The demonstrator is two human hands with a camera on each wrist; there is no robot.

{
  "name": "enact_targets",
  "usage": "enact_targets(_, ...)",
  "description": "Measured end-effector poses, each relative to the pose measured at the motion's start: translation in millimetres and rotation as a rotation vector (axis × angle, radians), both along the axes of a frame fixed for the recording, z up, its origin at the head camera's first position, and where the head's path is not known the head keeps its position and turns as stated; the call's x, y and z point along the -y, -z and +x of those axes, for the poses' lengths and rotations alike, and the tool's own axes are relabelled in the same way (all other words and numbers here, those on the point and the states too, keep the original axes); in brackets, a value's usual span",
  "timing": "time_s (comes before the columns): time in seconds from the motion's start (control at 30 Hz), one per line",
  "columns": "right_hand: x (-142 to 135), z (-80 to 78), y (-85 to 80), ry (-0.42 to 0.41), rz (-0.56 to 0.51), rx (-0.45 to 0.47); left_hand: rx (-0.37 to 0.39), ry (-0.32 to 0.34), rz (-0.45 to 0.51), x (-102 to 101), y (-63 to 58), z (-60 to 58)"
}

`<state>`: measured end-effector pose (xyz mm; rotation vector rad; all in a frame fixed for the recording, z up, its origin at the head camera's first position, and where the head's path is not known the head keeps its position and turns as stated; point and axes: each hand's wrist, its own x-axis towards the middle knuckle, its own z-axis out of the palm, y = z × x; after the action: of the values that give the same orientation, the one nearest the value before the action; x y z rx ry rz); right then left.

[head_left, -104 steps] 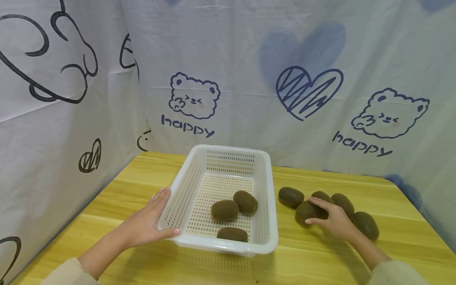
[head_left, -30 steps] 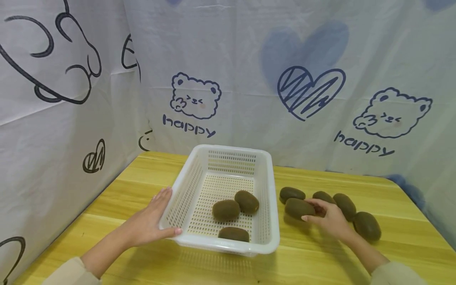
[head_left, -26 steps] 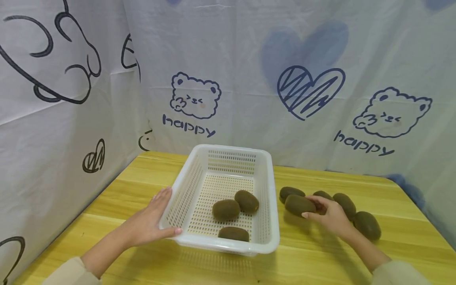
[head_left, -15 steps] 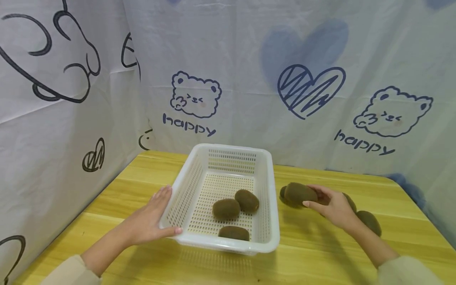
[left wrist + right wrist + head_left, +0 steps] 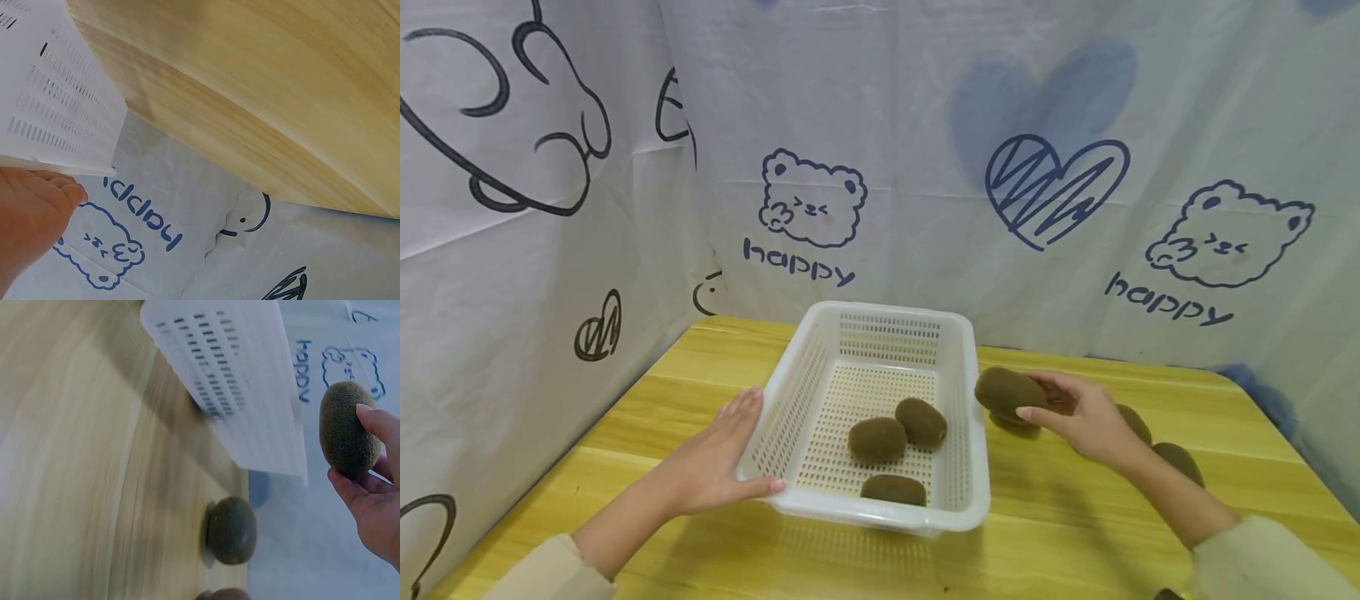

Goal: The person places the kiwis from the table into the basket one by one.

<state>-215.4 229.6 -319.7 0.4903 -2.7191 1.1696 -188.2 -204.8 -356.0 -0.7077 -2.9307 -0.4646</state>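
My right hand pinches a brown kiwi between thumb and fingers, just right of the white plastic basket. The right wrist view shows this kiwi raised above the table, beside the basket's outer wall. My left hand rests against the basket's near left corner, fingers extended along the side and thumb on the front rim. Inside the basket lie three kiwis: one at the middle, one behind it and one by the front wall.
Another kiwi lies on the wooden table under the held one, mostly covered in the head view. Beyond my right hand, two more kiwis show partly, one farther back and one nearer. A printed white cloth hangs behind.
My right hand has lifted a kiwi out of the group on the table and carried it up and left toward the basket. My left hand stays at the basket's corner.
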Motion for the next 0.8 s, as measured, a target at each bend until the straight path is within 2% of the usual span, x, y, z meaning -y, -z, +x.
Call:
enact_targets(0.2,18.3,3.3,-4.2,-0.092,-0.052,0.027,-0.003,-0.001,-0.02,0.1,-1.3,-0.4)
enact_targets(0.37,35.3,-0.4,-2.7,-0.181,-0.087,0.053,-0.006,0.004,-0.02,0.9,-1.4,0.0)
enact_targets(0.57,60.2,0.3,-3.4,-0.284,-0.098,0.06,-0.003,-0.002,-0.024,0.1,-0.9,-0.5)
enact_targets(0.8,88.0,0.1,0.8,-0.336,-0.092,0.095,-0.012,-0.001,-0.019,-0.3,-1.3,0.4)
